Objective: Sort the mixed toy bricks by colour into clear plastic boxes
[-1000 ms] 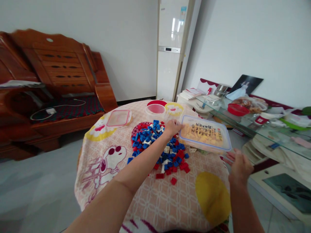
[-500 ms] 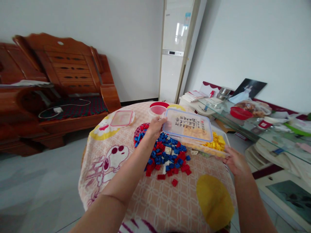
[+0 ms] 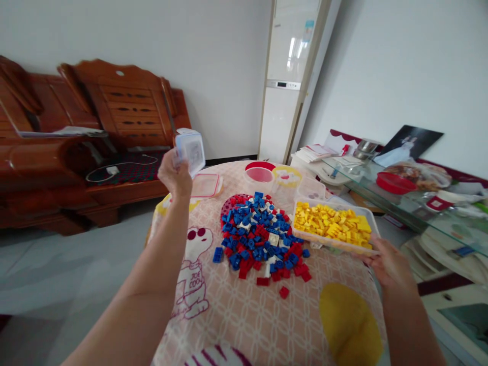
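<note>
My left hand is closed on a clear plastic lid with a blue rim, held up tilted over the table's far left side. With my right hand I grip the near right corner of a clear plastic box. Yellow building bricks fill the box; its top is uncovered. Between my hands a loose pile of blue, red and white building bricks spreads across the tablecloth. A single red brick lies apart at the pile's near side.
A lidded box with a pink rim, a pink-and-white tub and a clear container stand toward the back of the cloth-covered table. To the right, a glass shelf holds a red bowl. A wooden chair stands at left.
My left hand has carried the blue-rimmed lid from above the box to the left and tilted it up. The yellow bricks now show fully. My right hand still holds the box corner.
</note>
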`<move>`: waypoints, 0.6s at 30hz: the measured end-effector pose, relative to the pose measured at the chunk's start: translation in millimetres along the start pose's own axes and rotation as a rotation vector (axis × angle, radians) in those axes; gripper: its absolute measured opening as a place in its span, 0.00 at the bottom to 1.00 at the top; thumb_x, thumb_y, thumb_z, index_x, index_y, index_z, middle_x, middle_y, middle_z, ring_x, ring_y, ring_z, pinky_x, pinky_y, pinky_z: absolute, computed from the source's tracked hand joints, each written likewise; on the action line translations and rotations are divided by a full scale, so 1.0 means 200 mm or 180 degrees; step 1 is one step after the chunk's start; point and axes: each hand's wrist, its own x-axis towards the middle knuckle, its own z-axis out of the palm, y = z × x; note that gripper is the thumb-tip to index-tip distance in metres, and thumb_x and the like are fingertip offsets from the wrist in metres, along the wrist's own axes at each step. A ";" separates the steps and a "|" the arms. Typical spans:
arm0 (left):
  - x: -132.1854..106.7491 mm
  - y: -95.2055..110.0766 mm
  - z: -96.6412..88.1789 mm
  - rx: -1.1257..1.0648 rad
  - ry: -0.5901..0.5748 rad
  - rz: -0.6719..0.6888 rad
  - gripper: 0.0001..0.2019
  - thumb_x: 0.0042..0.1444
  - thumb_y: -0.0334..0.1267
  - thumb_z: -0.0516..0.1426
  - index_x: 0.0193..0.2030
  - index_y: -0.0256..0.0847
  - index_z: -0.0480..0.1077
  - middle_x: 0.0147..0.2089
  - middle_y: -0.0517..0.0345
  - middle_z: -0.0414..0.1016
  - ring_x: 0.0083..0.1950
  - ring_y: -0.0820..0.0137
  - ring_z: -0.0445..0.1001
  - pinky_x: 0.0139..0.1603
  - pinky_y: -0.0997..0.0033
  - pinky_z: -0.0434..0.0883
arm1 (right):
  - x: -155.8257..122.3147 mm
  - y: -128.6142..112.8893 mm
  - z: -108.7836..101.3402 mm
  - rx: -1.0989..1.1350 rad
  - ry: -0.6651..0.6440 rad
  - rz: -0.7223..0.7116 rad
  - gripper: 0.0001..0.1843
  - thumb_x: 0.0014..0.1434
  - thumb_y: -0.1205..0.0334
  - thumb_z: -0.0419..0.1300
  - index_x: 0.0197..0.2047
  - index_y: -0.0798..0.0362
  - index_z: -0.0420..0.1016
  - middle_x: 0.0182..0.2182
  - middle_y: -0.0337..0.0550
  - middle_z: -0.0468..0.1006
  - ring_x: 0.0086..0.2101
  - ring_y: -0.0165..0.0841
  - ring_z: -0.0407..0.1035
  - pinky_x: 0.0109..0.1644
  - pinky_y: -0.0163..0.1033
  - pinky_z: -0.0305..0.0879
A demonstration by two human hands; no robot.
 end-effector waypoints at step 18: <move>-0.44 -0.14 0.25 0.0230 -0.1700 0.0211 0.19 0.60 0.37 0.54 0.56 0.36 0.75 0.59 0.42 0.77 0.60 0.58 0.75 0.67 0.54 0.66 | -0.01 -0.19 0.66 -0.1785 0.0114 -0.1786 0.30 0.55 0.49 0.61 0.56 0.59 0.78 0.40 0.53 0.82 0.37 0.43 0.77 0.37 0.42 0.75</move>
